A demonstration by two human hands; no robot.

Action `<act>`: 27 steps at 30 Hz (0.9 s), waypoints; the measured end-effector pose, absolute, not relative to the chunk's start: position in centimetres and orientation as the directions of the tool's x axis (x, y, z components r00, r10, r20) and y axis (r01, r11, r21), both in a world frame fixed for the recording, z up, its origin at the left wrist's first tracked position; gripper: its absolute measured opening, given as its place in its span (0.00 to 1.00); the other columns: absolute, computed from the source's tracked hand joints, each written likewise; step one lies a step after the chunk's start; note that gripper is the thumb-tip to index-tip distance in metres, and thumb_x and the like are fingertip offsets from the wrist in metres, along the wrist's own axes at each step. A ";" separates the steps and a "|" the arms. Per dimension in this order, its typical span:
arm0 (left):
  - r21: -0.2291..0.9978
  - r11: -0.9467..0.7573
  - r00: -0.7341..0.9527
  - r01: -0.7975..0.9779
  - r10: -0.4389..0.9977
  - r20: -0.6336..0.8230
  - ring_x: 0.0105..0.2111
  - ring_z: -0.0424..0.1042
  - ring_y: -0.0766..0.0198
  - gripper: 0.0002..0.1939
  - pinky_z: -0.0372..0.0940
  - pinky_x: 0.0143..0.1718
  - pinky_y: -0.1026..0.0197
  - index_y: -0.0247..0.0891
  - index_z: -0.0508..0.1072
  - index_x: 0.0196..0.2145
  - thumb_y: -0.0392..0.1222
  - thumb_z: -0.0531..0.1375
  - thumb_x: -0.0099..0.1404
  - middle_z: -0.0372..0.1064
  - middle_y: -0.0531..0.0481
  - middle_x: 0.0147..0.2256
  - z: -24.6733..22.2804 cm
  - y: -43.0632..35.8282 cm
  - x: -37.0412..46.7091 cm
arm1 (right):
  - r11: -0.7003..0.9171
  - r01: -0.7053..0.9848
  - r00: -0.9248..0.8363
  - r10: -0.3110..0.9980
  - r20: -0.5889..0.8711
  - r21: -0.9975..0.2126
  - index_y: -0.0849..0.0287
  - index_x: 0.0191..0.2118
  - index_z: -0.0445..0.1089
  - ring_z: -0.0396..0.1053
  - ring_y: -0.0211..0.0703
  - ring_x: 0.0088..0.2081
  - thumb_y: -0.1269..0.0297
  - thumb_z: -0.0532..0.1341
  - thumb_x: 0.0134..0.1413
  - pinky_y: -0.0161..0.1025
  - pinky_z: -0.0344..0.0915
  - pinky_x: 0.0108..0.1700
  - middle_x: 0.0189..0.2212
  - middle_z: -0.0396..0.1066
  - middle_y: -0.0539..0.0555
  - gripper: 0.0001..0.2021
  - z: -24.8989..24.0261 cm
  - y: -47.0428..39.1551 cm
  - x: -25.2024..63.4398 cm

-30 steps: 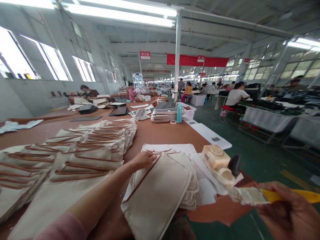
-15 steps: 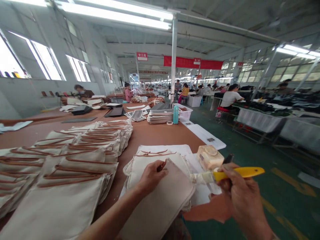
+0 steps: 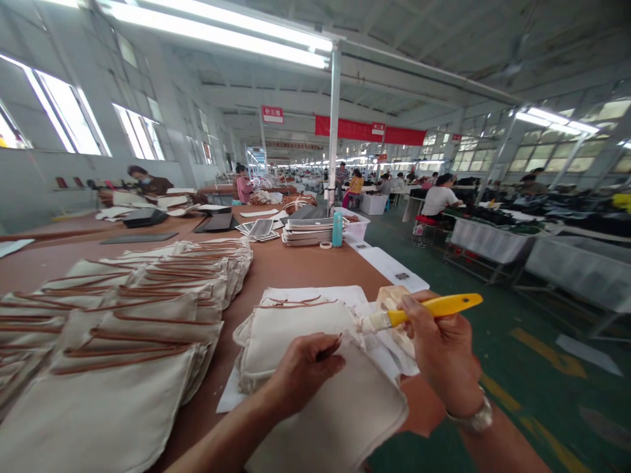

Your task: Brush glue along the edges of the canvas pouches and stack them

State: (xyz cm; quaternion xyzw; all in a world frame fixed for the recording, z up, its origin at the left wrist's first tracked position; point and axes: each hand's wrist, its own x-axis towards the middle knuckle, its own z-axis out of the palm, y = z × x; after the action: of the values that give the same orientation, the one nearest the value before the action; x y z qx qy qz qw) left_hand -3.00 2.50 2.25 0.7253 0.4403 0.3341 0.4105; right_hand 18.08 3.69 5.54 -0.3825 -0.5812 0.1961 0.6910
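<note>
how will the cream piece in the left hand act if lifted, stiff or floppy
Probably bendable but not limp: the cream piece looks like fabric, yet its surface shows no deep folds. It is likely light for its size, being thin and pinched at its edge by the left hand. Flat as it is, it seems unlikely to roll.

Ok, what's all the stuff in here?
Table: one, brown, middle
Brush: one, yellow-handled, right
Held piece: one, cream, front
Stacked pieces: several, cream, on white paper
Edged pieces: many, cream and brown, left
Tub: one, yellowish, beyond brush
Bottle: one, turquoise, far side
Bins: several, white, right
Large banner: one, red, back
Lights: several, white, overhead
People: several, mixed clothing, background
Left hand: one, bare, on held piece
Right hand: one, bare, around brush
</note>
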 end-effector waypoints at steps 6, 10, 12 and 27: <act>0.721 -0.434 0.411 0.540 0.884 0.224 0.28 0.59 0.69 0.15 0.51 0.30 0.66 0.37 0.60 0.25 0.40 0.55 0.70 0.58 0.57 0.26 2.1 1.7 -3.1 | 0.620 0.259 0.134 0.736 0.664 -0.740 0.58 0.28 0.68 0.60 0.37 0.22 0.60 0.61 0.63 0.33 0.56 0.23 0.20 0.63 0.48 0.12 5.1 2.9 18.3; 0.367 -0.638 0.525 0.677 0.768 0.367 0.28 0.65 0.67 0.10 0.54 0.29 0.64 0.39 0.68 0.33 0.42 0.55 0.73 0.65 0.54 0.30 2.5 0.3 -3.5 | 0.620 0.065 0.304 0.734 0.607 -0.782 0.59 0.30 0.71 0.58 0.36 0.21 0.60 0.65 0.60 0.32 0.55 0.23 0.21 0.62 0.48 0.10 5.5 3.0 19.9; 0.086 -0.727 0.623 0.681 0.637 0.453 0.27 0.64 0.65 0.09 0.52 0.27 0.62 0.40 0.69 0.35 0.44 0.54 0.74 0.66 0.54 0.29 2.9 -0.4 -3.6 | 0.565 -0.077 0.301 0.799 0.521 -0.821 0.59 0.31 0.72 0.58 0.36 0.22 0.59 0.67 0.59 0.32 0.55 0.23 0.23 0.63 0.48 0.10 5.7 2.7 20.2; -0.303 -0.721 0.730 0.623 0.396 0.558 0.25 0.62 0.63 0.16 0.52 0.26 0.57 0.39 0.66 0.31 0.44 0.48 0.76 0.66 0.52 0.26 4.9 -1.9 -4.7 | 0.580 0.059 0.148 0.799 0.582 -0.812 0.56 0.30 0.75 0.62 0.39 0.23 0.58 0.66 0.60 0.35 0.60 0.24 0.28 0.68 0.54 0.10 6.6 -2.3 20.2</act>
State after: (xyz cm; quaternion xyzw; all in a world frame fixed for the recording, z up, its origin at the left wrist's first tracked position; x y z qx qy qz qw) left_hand -4.74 -1.87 4.89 0.8977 0.2838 0.2339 -0.2428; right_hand 20.20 -2.30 6.57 -0.3637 -0.5902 0.2785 0.6648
